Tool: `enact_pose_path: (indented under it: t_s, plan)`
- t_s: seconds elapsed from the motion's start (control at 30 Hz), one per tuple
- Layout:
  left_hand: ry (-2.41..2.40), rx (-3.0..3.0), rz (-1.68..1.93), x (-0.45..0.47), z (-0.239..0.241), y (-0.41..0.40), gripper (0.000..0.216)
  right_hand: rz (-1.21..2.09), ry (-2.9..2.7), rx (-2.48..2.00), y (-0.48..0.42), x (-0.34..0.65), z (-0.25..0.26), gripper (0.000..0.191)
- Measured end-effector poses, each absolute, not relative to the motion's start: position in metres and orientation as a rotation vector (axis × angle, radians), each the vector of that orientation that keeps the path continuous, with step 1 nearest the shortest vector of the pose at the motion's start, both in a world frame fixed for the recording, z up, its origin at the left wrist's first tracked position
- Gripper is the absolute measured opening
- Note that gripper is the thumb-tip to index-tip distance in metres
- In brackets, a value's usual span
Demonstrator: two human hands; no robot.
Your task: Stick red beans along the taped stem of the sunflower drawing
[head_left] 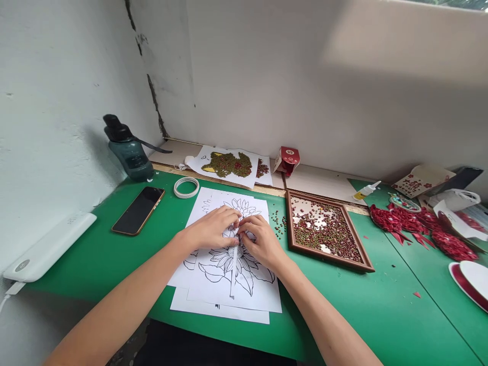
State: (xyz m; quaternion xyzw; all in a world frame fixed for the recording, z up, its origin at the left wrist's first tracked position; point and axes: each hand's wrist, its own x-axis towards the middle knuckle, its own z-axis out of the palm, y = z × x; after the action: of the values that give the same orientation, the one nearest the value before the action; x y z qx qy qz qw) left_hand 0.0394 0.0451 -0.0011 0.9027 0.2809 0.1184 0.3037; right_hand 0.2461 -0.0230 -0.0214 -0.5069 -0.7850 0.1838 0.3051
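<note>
A white sheet with a black line drawing of a sunflower [244,282] lies on top of other sheets on the green table [343,305]. My left hand [213,229] and my right hand [261,241] meet over the flower's middle, fingers curled and pinched together. Between them a thin pale strip [234,262] runs down the drawing from my fingertips; it looks like tape. Which hand holds its top end is hard to tell.
A wooden frame tray of red and green beads [326,229] sits right of the drawing, loose beads [279,223] beside it. A tape roll [186,187], phone [138,210], dark bottle [127,150] and white power bank [49,246] lie left. Red ribbons [415,226] and a glue bottle [366,190] lie right.
</note>
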Motion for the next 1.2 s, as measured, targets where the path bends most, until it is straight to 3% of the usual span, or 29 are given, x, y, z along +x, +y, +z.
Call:
enact_pose_path:
  t_s: [0.4, 0.67, 0.87, 1.2]
  plan:
    - [0.728, 2.406, 0.325, 0.038, -0.001, 0.047, 0.028, 0.352, -2.042, -1.393, -0.019, 0.263, -0.016, 0.022]
    - [0.705, 2.433, 0.338, 0.037, 0.0, 0.047, 0.026, 0.098, -1.584, -1.691, -0.011, 0.33, -0.003, 0.02]
    - [0.655, 2.473, 0.367, 0.038, 0.001, 0.045, 0.012, 0.202, -1.329, -2.084, -0.013, 0.378, -0.003, 0.027]
    - [0.655, 2.469, 0.356, 0.039, 0.0, 0.046, 0.007, 0.339, -1.473, -2.067, -0.014, 0.386, -0.012, 0.032]
